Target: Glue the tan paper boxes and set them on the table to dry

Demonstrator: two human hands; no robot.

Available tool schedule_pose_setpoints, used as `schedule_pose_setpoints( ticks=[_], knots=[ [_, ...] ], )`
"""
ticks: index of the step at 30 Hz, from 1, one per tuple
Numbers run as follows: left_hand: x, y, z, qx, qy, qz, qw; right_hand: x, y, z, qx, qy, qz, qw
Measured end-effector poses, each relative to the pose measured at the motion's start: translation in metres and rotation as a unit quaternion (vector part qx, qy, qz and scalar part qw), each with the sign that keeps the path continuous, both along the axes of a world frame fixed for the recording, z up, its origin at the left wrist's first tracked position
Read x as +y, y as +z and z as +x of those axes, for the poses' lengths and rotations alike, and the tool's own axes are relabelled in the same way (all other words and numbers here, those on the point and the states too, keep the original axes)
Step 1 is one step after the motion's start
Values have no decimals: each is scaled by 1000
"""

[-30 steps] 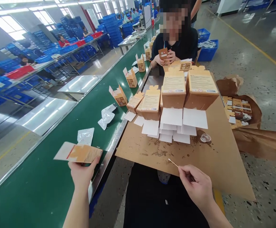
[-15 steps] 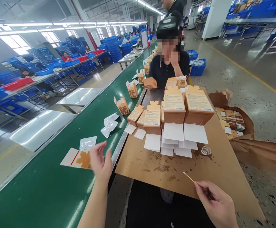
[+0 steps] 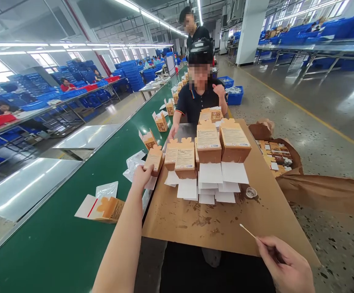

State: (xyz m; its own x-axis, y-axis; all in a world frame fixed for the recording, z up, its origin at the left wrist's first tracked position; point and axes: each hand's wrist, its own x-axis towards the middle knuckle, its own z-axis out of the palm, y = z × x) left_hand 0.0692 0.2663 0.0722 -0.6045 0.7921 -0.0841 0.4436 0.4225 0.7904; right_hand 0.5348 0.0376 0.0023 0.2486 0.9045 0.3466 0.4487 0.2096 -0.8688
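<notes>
My left hand (image 3: pixel 142 176) is closed on the near side of a small brown carton (image 3: pixel 154 158), at the left end of the group of cartons and beside the belt's edge. The carton's white flap hangs below my fingers. My right hand (image 3: pixel 287 260) pinches a cotton swab (image 3: pixel 246 230), its white tip pointing up and left over the brown cardboard sheet (image 3: pixel 177 221). Other printed cartons (image 3: pixel 185 159) stand stacked on the sheet with white flaps hanging toward me. A small clear dish (image 3: pixel 251 193) sits right of them, near wet spots.
On the green conveyor belt (image 3: pixel 61 248) lie an open carton (image 3: pixel 111 209), silver pouches (image 3: pixel 106 190) and a row of upright cartons. A person (image 3: pixel 199 97) sits across the table, another behind. A paper sack (image 3: pixel 297 162) of cartons stands at right.
My left hand has moved forward from above the belt and closed on the leftmost carton, now shifted left of the others. The person opposite has let go of a carton. The view has shifted.
</notes>
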Motion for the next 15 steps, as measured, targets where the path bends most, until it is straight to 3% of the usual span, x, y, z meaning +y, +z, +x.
schedule_pose_setpoints(
  ticks=[4,7,9,12,15],
  knots=[
    [-85,-6,-5,-111,46,90,989,1,-2,7,-6,12,-38,999],
    [-158,-27,13,-278,64,204,936,2,0,-4,-2,42,-22,999],
    [-196,-43,32,-337,72,198,918,5,2,-23,-12,87,-6,996],
    [-223,-58,64,-351,69,149,922,13,3,-65,-51,189,12,981],
    [-222,-61,86,-339,56,129,930,24,-5,-107,-98,266,44,958]
  ],
)
